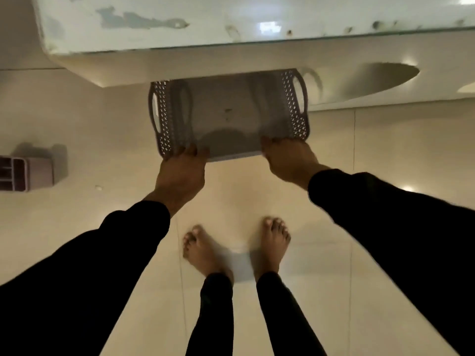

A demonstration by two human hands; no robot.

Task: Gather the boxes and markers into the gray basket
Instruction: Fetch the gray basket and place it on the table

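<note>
Both hands grip the near rim of the basket (pixel 228 114): left hand (pixel 181 170) at its left corner, right hand (pixel 288 156) at its right. It hangs empty, its far side under the worktop (pixel 231 21) edge (no boxes or markers visible). Best kept level, carried clear of that edge.

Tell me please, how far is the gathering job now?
Nothing looks gathered yet: the gray basket appears empty inside. In hand: the left hand and right hand both grip its near rim, holding it partly under the white table. Left to do: everything, since no boxes or markers are in view.
</note>
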